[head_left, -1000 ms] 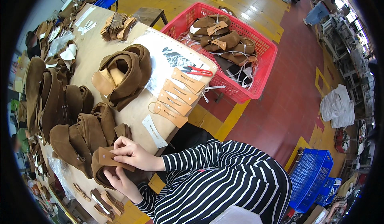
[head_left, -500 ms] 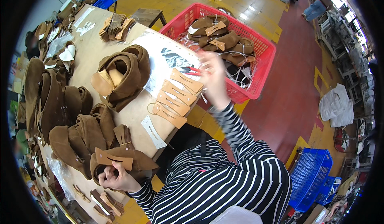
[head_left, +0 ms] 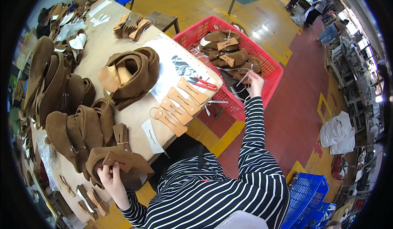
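My left hand (head_left: 111, 182) is closed at the near end of the table, its fingers gripping a small brown leather piece with a slot (head_left: 118, 162) against a curved brown suede piece (head_left: 100, 157). Out to the right, my right hand (head_left: 256, 83) reaches over the red plastic basket (head_left: 273, 69), fingers pinched on a thin white strip (head_left: 244, 78). Red-handled thread snips (head_left: 204, 84) lie at the table's edge beside a row of slotted tan leather pieces (head_left: 180, 102). Brown suede bundles with tan tabs (head_left: 231, 60) fill part of the basket.
Stacked brown suede pieces (head_left: 84, 128) and a rolled bundle (head_left: 141, 71) cover much of the table (head_left: 127, 120). A white slotted template (head_left: 152, 137) lies near the front edge. Blue crates (head_left: 305, 196) stand at lower right; people (head_left: 316, 10) are far off.
My right hand has let go of the red snips, now on the table, and moved right over the basket. The leather piece in my left hand has tilted, and the view has shifted slightly.
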The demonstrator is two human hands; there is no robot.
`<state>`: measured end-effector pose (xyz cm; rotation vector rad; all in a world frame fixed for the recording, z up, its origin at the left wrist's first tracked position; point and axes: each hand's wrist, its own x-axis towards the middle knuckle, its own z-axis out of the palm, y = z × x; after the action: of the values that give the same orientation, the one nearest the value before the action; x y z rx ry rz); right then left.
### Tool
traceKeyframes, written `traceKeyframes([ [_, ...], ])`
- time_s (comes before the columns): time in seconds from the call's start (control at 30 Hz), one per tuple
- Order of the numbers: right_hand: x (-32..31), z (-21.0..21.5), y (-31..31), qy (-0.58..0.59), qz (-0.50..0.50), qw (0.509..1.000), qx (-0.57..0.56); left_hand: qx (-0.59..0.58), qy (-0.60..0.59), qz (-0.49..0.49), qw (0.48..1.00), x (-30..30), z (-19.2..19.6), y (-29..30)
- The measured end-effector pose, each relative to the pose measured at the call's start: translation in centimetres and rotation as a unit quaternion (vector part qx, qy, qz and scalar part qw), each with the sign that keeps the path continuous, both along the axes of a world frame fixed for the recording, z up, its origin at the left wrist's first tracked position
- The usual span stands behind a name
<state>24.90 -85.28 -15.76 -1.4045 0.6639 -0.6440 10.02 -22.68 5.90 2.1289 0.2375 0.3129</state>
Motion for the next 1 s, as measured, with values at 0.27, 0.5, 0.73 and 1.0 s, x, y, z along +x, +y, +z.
traceKeyframes([
  [0.27, -3.4, 19.2, 15.1, -0.096, 0.04, 0.915, -0.389, -0.326, 0.08, -0.073, 0.939, -1.1, 1.4, 1.7],
  [0.5, -7.8, 23.0, 32.4, -0.138, 0.466, 0.87, 0.087, -0.258, 0.058, -0.029, 0.964, 0.1, 0.3, 0.4],
  [0.73, -10.0, 21.8, 44.2, -0.053, 0.614, 0.787, -0.041, -0.289, 0.077, -0.033, 0.954, 0.4, 0.1, 0.4],
  [1.0, -9.3, 20.7, 46.8, 0.054, 0.602, 0.794, -0.062, -0.293, 0.073, -0.127, 0.945, 0.2, 0.2, 1.4],
])
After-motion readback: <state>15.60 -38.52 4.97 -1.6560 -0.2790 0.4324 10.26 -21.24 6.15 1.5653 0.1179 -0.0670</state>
